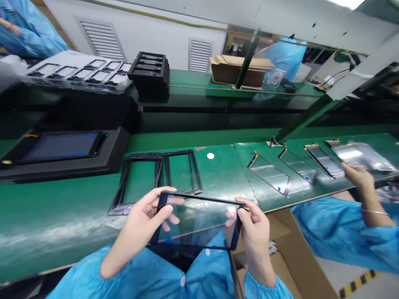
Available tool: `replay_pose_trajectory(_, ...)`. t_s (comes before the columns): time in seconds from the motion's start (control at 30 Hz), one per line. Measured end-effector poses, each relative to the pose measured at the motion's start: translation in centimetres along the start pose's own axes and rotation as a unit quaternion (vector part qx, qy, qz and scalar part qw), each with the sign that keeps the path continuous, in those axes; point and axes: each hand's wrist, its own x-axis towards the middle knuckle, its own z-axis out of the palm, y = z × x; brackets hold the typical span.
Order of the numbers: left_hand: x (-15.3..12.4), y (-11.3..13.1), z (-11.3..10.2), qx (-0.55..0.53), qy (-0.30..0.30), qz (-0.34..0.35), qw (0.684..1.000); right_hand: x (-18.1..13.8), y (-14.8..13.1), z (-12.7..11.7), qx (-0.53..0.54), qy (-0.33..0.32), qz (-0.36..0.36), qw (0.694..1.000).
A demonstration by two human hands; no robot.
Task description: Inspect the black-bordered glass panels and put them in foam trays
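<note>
A black-bordered clear touchscreen panel [199, 220] is held tilted in front of me, just off the bench's near edge. My left hand [152, 214] grips its left end, thumb on the face and fingers showing through the glass behind. At the opposite end my right hand [251, 220] pinches it near a small orange flex tab [247, 208]. Beyond the panel, several black frames [141, 178] lie in two overlapping groups on the green bench [224, 174]. To the right rest a clear glass panel [270, 174] and a second glass panel [297, 165], both with blue stickers.
On the left, a black foam tray [109, 160] holds screens. A co-worker's hand [360, 176] reaches over wrapped panels [363, 155] at right. An open cardboard box [299, 253] stands below the edge. Stacked black trays [149, 72] and cardboard dividers [240, 68] sit behind.
</note>
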Motion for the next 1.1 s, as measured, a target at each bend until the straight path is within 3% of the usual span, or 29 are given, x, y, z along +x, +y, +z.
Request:
replay_pose_trajectory(0.07,0.3,0.2,-0.1,0.111,0.025,0.082,0.99,-0.1,-0.6,0.6,-0.014,-0.001,-0.007,1.0)
replay_pose_trajectory(0.13,0.6,0.9,0.1,0.248,0.037,0.199,0.948,-0.3,-1.1,1.0,-0.032,-0.009,-0.013,0.999)
replay_pose_trajectory(0.2,1.1,1.7,0.5,0.348,-0.007,0.287,0.893,-0.5,-1.3,1.3,-0.044,-0.014,-0.018,0.999)
replay_pose_trajectory(0.27,1.7,2.2,0.9,0.387,-0.08,0.318,0.862,-0.9,-1.1,1.6,-0.048,-0.012,-0.014,0.999)
replay_pose_trajectory(0.33,2.3,2.2,1.1,0.392,-0.13,0.309,0.857,-1.1,-0.8,1.7,-0.05,-0.007,-0.003,0.999)
replay_pose_trajectory(0.47,2.8,2.3,0.6,0.388,-0.155,0.268,0.868,-1.0,-0.2,1.8,-0.06,-0.008,0.011,0.998)
replay_pose_trajectory(0.53,2.4,2.6,0.4,0.386,-0.175,0.245,0.872,-0.5,0.1,2.1,-0.062,-0.052,0.026,0.996)
replay_pose_trajectory(0.6,1.9,3.0,0.2,0.353,-0.205,0.225,0.885,0.3,0.3,3.0,-0.066,-0.139,0.05,0.987)
replay_pose_trajectory(0.7,2.2,3.0,-0.9,0.234,-0.218,0.164,0.933,1.6,0.7,4.8,-0.063,-0.227,0.068,0.969)
replay_pose_trajectory(0.77,3.8,2.8,-3.3,0.14,-0.144,0.107,0.974,2.5,1.0,5.5,-0.044,-0.18,0.036,0.982)
replay_pose_trajectory(0.83,6.4,2.9,-7.4,0.062,0.014,0.08,0.995,3.4,1.5,5.4,-0.028,-0.083,-0.012,0.996)
replay_pose_trajectory(0.87,8.0,3.2,-10.0,0.035,0.124,0.085,0.988,3.7,1.9,5.0,-0.028,-0.044,-0.026,0.998)
replay_pose_trajectory(0.93,11.3,4.2,-15.5,0.023,0.249,0.104,0.963,4.0,2.7,3.7,-0.039,0.001,-0.03,0.999)
replay_pose_trajectory(1.03,15.5,6.4,-22.5,0.03,0.356,0.11,0.928,3.7,4.2,2.1,-0.046,0.021,-0.014,0.999)
replay_pose_trajectory(1.1,17.5,7.7,-25.2,0.051,0.38,0.118,0.916,3.2,4.9,1.5,-0.047,0.033,-0.012,0.998)
